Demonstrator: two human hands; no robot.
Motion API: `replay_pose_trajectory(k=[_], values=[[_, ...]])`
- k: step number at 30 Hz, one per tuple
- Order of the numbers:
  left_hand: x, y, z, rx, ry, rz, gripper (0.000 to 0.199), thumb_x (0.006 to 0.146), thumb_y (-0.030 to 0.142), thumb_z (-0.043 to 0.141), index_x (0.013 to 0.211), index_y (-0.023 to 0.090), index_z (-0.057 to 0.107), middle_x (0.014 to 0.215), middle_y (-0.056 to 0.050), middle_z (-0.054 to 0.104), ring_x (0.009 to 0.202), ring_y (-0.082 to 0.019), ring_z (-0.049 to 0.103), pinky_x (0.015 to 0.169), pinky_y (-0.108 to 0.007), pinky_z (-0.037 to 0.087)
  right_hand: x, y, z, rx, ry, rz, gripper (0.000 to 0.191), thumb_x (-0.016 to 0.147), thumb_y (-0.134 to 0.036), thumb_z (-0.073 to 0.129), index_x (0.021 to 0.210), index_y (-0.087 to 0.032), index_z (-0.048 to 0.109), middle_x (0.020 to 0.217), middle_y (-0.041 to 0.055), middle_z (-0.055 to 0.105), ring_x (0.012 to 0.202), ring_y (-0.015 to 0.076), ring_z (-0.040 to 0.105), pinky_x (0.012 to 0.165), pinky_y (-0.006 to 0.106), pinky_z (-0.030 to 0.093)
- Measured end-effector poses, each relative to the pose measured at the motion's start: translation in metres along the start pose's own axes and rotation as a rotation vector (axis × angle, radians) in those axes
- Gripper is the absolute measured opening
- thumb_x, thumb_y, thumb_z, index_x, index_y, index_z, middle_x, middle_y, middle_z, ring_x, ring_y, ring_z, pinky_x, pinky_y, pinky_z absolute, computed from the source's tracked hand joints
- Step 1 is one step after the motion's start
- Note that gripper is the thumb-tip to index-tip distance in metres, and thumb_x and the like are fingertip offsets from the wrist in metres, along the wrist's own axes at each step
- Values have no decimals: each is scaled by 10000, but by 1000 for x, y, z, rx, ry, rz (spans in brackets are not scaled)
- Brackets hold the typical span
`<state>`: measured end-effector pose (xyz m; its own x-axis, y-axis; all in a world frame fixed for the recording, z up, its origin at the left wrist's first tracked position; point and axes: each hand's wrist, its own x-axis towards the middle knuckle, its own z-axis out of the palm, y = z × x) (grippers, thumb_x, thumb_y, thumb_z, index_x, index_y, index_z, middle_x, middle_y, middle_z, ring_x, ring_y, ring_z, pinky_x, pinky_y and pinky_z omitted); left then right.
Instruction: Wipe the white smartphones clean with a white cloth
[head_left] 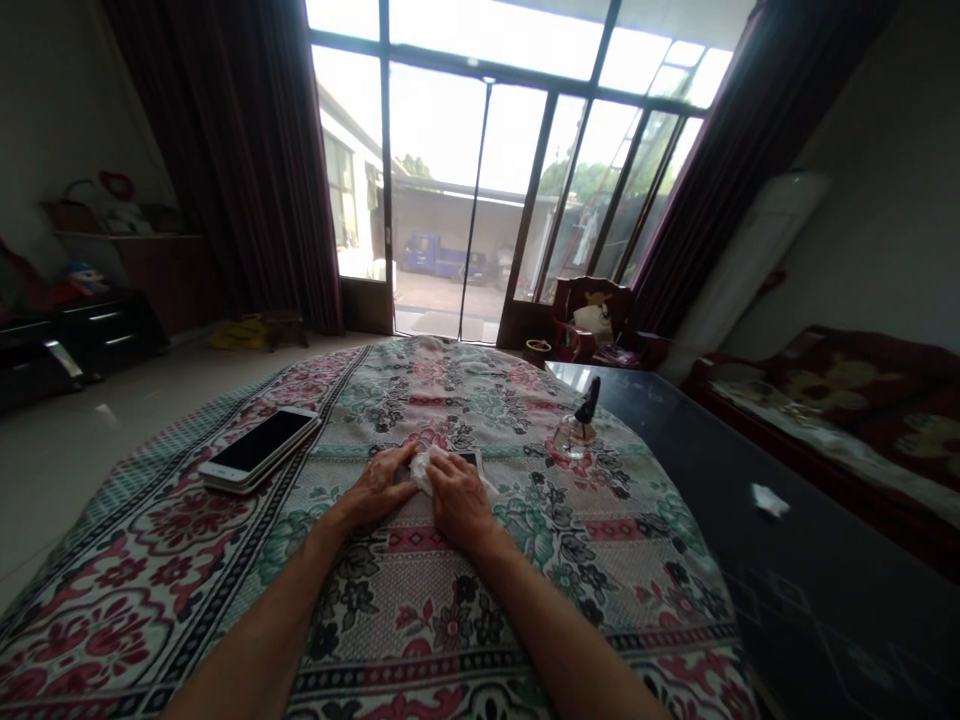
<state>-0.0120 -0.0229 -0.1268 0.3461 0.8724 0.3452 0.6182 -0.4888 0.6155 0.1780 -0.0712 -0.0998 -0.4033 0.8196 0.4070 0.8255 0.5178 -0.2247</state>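
Note:
My right hand [459, 492] presses a crumpled white tissue [421, 468] down, with its fingers bent over it. Beneath that hand lies a phone with a pale frame [474, 459]; only its far right corner shows clearly. At the phone's left end, my left hand [381, 480] grips with the thumb near the tissue and the fingers curled along the far side. To the left, a stack of white-edged phones [260, 448] rests on the patterned cloth. A clear glass bottle with a black spray top [576, 438] stands to the right.
A flowered cloth [450, 610] covers the round table under my hands. Beside it on the right is a dark glossy table [675, 450] with a small white piece [769, 502] on it. Further off are a wooden chair [592, 315], a sofa [847, 385] and glass doors [465, 200].

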Motion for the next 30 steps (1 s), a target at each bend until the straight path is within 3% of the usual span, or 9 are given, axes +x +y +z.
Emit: replay_pose_trajectory(k=[5,14,16,20,23,26,30], values=[[0,-3,2,-5,23,1,628,708,301,633,1310,155,536,1314,-123,587,1228,-289,514,1076,-430,360,5,-4,2,3,-29,-16,341,889,-204,460,1202,-245,588,1331,24,548,1208,208,433,1009,332,331],[0,3,-6,1,-42,-15,706,700,294,645,1361,104,484,1282,-148,593,1208,-296,517,1057,-426,371,0,38,-13,-91,85,387,314,829,-137,481,1091,-155,655,1219,108,590,1120,255,471,971,355,353],[0,3,-5,-4,-38,-21,700,700,302,650,1357,122,490,1282,-138,594,1201,-294,521,1052,-429,374,-2,37,-14,-87,92,337,327,837,-119,468,1111,-154,644,1260,103,570,1136,247,463,979,345,347],[0,1,-2,-18,-23,-19,671,692,316,660,1328,155,522,1287,-117,596,1220,-300,509,1065,-443,360,-4,18,-11,-28,49,90,362,884,-150,453,1211,-222,589,1293,40,570,1176,219,443,987,332,337],[0,0,-1,-13,-21,-26,671,692,322,659,1325,145,522,1305,-132,584,1238,-307,496,1077,-445,346,-1,1,-7,11,-11,-43,324,900,-180,453,1176,-252,606,1278,0,595,1175,207,452,984,337,333],[0,1,-2,-2,-29,-39,669,690,325,662,1323,155,523,1317,-130,576,1240,-299,495,1074,-427,350,1,-3,-3,38,-29,-41,290,896,-190,469,1110,-268,647,1252,-17,621,1157,201,471,961,336,344],[0,4,-5,-5,-43,-27,667,694,316,657,1333,185,515,1294,-99,595,1216,-289,510,1061,-420,359,1,13,-5,37,25,106,268,887,-179,483,1008,-262,707,1180,-5,665,1125,208,496,965,340,345]])
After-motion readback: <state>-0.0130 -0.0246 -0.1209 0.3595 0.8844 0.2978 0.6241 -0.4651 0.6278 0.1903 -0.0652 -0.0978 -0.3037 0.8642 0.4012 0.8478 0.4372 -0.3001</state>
